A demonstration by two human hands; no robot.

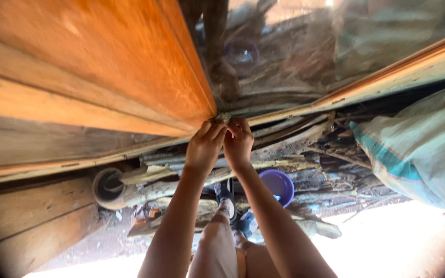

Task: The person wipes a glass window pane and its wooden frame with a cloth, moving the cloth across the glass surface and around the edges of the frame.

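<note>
Both my hands are up at the lower edge of the orange wooden panel (104, 56), right where it meets the glass pane (325, 46) and the frame rail (387, 77). My left hand (204, 146) and right hand (239, 144) are touching each other, fingertips pinched together on a small greenish wad (223, 117) pressed at the panel's bottom corner. Both grips are closed on it, thumbs and fingers bunched tight; how much of it is tucked into the joint I cannot tell, since my fingers cover most of it.

The wad looks soft and crumpled, so I judge it light and easy to squash, something that gives under the fingertips instead of holding its shape. The best hold seems to be just where I have it, at the exposed tuft beside the corner, pinched small and close to the wood. The panel itself looks stiff and heavy, and its varnished face is probably slick.

Below my arms lie a heap of rough timber (263, 164), a purple basin (278, 186) among it, a pipe end (108, 188) to the left and a striped sack (418, 149) to the right.
</note>
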